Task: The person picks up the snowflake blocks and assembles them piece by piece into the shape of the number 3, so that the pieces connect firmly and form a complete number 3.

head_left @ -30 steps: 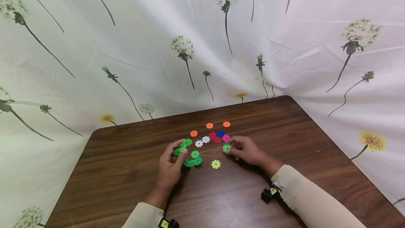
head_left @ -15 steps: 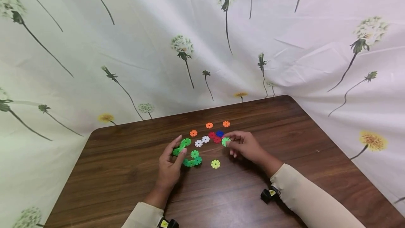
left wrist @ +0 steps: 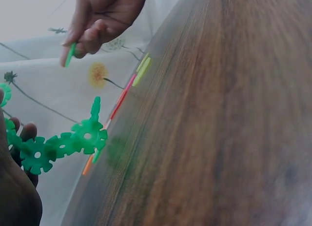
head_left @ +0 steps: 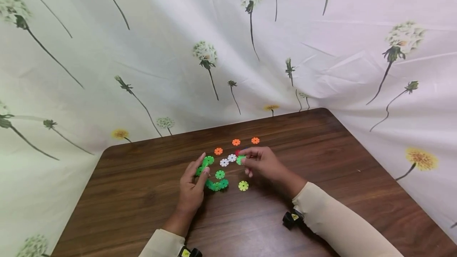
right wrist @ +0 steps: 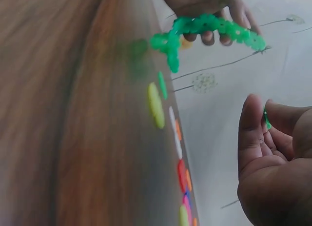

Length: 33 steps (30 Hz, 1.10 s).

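My left hand point(head_left: 192, 187) holds a curved chain of interlocked green notched discs point(left wrist: 36, 155), its fingers and thumb around one end. In the right wrist view the same chain point(right wrist: 204, 23) hangs above the table. Opposite it, my right hand point(head_left: 264, 165) pinches a single green notched disc point(head_left: 240, 160) between thumb and forefinger. That disc is apart from the chain, and the right wrist view shows it nearly edge-on between the fingertips. A loose green disc point(head_left: 219, 174) lies between the hands, with a yellow disc point(head_left: 243, 186) to its right.
Beyond the hands, several orange discs point(head_left: 236, 142) and two white discs point(head_left: 224, 162) lie on the brown wooden table point(head_left: 143, 193). A red disc point(head_left: 237, 152) is partly hidden by my right hand. A flower-printed cloth point(head_left: 160, 70) hangs behind the table.
My right hand has moved left and slightly up with the green disc, now covering most of the red and blue discs. The left hand and its chain have hardly moved.
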{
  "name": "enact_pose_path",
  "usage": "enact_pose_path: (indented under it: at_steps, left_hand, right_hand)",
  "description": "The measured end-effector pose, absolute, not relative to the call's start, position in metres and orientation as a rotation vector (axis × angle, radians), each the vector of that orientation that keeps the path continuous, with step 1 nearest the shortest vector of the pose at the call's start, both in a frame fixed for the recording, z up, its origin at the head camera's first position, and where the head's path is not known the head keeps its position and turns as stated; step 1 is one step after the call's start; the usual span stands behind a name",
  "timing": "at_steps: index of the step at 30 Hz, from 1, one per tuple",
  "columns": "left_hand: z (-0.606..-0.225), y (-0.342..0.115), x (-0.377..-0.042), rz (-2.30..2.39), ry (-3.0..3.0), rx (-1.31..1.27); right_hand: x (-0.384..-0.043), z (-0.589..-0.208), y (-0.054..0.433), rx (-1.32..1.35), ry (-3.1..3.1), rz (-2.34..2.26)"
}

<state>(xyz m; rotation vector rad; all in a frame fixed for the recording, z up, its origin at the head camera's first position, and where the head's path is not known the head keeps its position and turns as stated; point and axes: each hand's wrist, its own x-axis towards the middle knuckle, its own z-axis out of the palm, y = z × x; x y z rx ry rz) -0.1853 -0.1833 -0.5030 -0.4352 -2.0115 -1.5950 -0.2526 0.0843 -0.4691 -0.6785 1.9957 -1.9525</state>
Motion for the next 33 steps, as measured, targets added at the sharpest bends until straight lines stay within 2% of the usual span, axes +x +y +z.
enact_pose_path:
  at_steps: [10, 33]
  left_hand:
    - [-0.504, -0.183, -0.183, -1.671, -2.021, -0.391]
    - [-0.499, -0.179, -0.182, -1.736, -2.020, -0.406]
  right_hand:
    - [-0.253, -0.460, 0.061, -0.742, 1.938, -2.003]
    - [-0.240, -0.450, 0.041, -0.737, 1.886, -1.982]
